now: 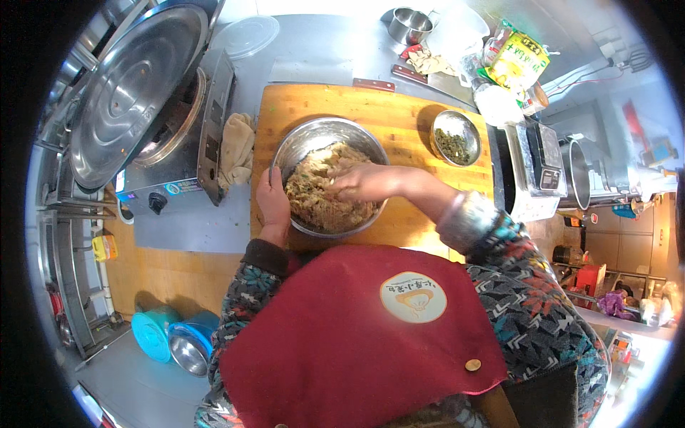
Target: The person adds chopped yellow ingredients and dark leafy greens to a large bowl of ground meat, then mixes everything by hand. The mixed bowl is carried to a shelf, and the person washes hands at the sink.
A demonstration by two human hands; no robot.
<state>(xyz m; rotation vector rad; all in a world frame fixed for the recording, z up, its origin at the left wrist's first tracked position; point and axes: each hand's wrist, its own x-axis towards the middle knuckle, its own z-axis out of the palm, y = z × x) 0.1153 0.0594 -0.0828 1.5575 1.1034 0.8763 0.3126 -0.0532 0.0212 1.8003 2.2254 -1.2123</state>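
A stainless steel mixing bowl [369, 140] rests on a wooden cutting board [412, 224] in front of me. My left hand [274, 200] grips its left rim, thumb at the edge. Inside lies a pale brown minced filling [321, 206] with green flecks. My right hand [364, 182] reaches in from the right, its fingers partly sunk into the filling, so their pose is partly hidden. Right of this bowl, a small steel bowl [438, 122] with chopped dark green herbs [452, 145] sits on the board, apart from both hands.
Left stands a gas stove [206, 176] with a large metal lid [134, 101] tilted above it. A beige cloth [237, 147] lies between stove and board. Behind the board are cleavers with wooden handles [374, 84] and a steel pot [409, 25]. A digital scale [548, 155] stands right.
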